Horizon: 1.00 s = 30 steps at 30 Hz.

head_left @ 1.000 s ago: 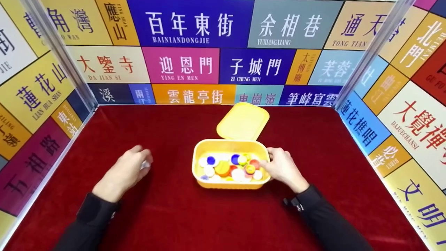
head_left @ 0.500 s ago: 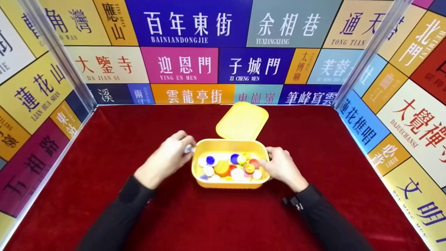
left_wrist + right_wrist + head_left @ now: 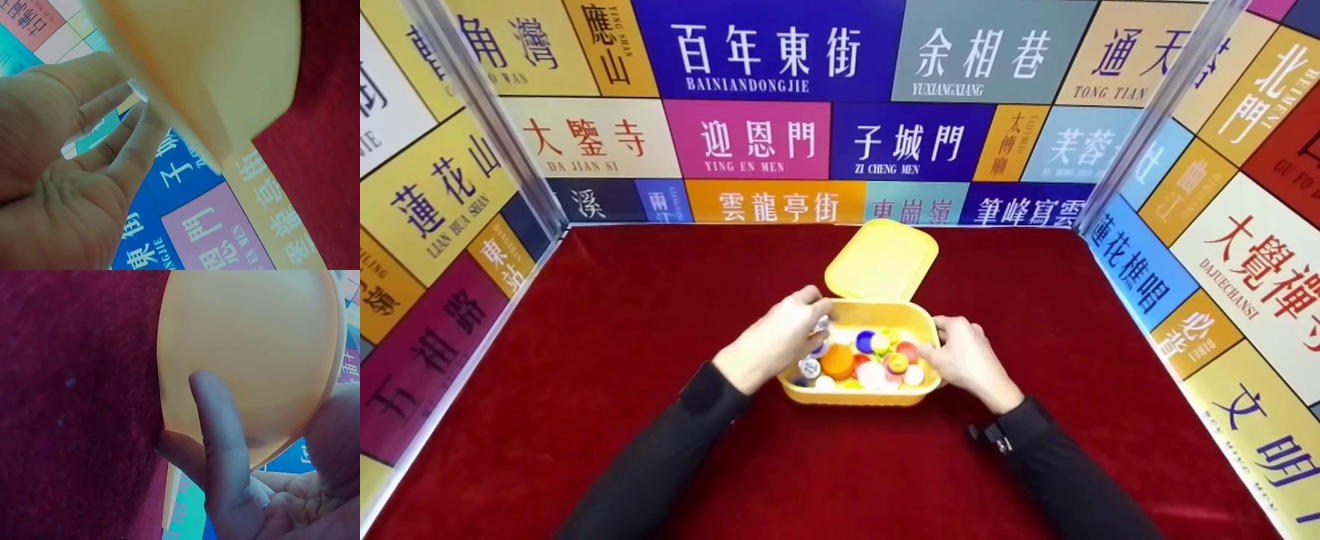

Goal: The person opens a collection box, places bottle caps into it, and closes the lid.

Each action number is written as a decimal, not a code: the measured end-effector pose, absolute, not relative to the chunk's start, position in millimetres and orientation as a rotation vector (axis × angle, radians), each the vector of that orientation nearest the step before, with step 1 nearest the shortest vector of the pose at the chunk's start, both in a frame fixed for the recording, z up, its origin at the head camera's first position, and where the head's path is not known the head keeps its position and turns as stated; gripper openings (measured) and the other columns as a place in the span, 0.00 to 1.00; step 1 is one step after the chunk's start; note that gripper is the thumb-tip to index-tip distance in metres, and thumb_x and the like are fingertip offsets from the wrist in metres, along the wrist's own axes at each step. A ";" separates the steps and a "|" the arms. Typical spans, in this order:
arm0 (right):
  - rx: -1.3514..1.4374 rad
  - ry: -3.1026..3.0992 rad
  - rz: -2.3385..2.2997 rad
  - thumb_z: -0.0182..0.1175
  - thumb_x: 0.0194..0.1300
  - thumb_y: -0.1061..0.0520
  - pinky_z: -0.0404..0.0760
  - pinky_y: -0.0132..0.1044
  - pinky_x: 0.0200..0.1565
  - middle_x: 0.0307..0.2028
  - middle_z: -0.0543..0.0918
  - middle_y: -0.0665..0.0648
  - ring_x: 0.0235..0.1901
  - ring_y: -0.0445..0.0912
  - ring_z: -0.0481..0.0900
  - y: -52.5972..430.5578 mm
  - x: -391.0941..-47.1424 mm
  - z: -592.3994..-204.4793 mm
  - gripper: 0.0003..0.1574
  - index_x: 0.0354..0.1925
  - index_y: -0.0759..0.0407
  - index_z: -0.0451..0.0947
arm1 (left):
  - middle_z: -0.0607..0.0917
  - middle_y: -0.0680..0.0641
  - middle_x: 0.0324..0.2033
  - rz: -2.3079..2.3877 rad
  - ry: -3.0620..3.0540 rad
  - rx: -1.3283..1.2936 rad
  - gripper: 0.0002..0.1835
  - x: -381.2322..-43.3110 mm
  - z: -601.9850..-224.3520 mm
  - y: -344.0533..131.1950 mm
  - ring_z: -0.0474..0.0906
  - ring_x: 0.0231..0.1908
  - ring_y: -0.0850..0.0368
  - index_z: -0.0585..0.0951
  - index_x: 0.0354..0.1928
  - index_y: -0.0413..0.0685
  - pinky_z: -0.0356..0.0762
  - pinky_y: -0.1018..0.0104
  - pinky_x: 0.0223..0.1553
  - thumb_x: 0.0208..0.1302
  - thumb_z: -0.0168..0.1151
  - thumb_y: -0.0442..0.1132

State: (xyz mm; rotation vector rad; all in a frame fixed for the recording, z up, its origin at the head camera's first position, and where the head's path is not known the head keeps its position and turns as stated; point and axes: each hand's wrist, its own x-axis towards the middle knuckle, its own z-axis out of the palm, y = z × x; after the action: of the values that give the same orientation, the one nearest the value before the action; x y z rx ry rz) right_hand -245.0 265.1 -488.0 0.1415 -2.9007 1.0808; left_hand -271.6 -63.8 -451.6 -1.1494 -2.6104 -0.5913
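A yellow plastic box (image 3: 855,400) stands on the red cloth with several bottle caps (image 3: 838,361) inside, white, blue, orange, red and yellow. Over its left end, my left hand (image 3: 776,337) pinches a small whitish piece (image 3: 823,324) at the fingertips; the fingers mostly hide it. My right hand (image 3: 969,360) grips the box's right end, thumb over the rim and fingers against the outer wall (image 3: 247,354). In the right wrist view a pale scrap (image 3: 260,492) shows between palm and fingers. The left wrist view has the box's outer wall (image 3: 225,67) close beyond the left fingers.
Behind the box lies its yellow lid (image 3: 883,259), close to the far rim. Dark red cloth (image 3: 840,472) covers the table. Panels with printed place names (image 3: 746,142) stand along the back and both sides, joined by metal corner posts (image 3: 1140,112).
My left hand has moved right from the cloth to over the box's left end, carrying the small whitish piece. The right hand and the box have stayed in place.
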 end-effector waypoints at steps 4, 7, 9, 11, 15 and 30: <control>0.149 -2.897 1.079 0.79 0.75 0.50 0.89 0.35 0.39 0.46 0.97 0.62 0.37 0.50 0.93 263.8 -244.8 -489.0 0.26 0.63 0.65 0.91 | 0.86 0.36 0.51 -0.587 -2.648 -1.135 0.17 -272.2 -456.6 -59.6 0.87 0.45 0.43 0.88 0.64 0.39 0.97 0.54 0.52 0.78 0.77 0.33; 0.147 -2.895 1.079 0.79 0.75 0.50 0.89 0.35 0.37 0.45 0.96 0.62 0.36 0.50 0.93 263.5 -244.4 -489.3 0.25 0.62 0.64 0.92 | 0.86 0.36 0.51 -0.578 -2.653 -1.127 0.16 -271.9 -459.3 -59.7 0.87 0.45 0.43 0.87 0.62 0.39 0.97 0.54 0.51 0.78 0.77 0.34; 0.138 -2.893 1.083 0.79 0.75 0.50 0.89 0.34 0.36 0.44 0.96 0.61 0.35 0.49 0.93 263.7 -244.1 -489.1 0.24 0.61 0.64 0.92 | 0.86 0.37 0.50 -0.570 -2.653 -1.125 0.15 -271.9 -460.3 -60.2 0.87 0.44 0.43 0.87 0.61 0.39 0.97 0.55 0.51 0.79 0.77 0.35; 0.129 -2.891 1.080 0.78 0.75 0.52 0.89 0.33 0.35 0.43 0.96 0.61 0.34 0.49 0.93 264.0 -244.3 -488.9 0.23 0.61 0.63 0.92 | 0.86 0.37 0.51 -0.570 -2.668 -1.119 0.15 -271.6 -459.9 -60.9 0.87 0.45 0.44 0.87 0.61 0.40 0.97 0.54 0.52 0.78 0.77 0.36; 0.130 -2.894 1.076 0.77 0.74 0.53 0.88 0.32 0.34 0.42 0.96 0.60 0.33 0.49 0.93 264.6 -245.6 -488.9 0.23 0.61 0.63 0.92 | 0.86 0.37 0.54 -0.597 -2.711 -1.100 0.17 -271.1 -458.8 -63.5 0.86 0.47 0.44 0.87 0.63 0.40 0.96 0.52 0.55 0.78 0.78 0.36; 0.155 -2.897 1.088 0.78 0.75 0.51 0.86 0.31 0.34 0.44 0.96 0.61 0.36 0.50 0.92 265.8 -245.4 -487.1 0.23 0.60 0.63 0.92 | 0.87 0.37 0.58 -0.569 -2.691 -0.994 0.17 -267.2 -457.7 -82.3 0.86 0.53 0.41 0.89 0.62 0.41 0.95 0.50 0.59 0.78 0.79 0.39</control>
State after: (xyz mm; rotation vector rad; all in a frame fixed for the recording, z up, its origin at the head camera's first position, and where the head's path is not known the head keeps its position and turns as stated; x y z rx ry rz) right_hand -245.4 265.8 -487.1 0.1554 -2.8974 1.0882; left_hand -267.2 -82.3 -457.7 -0.9937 -2.6908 -0.5687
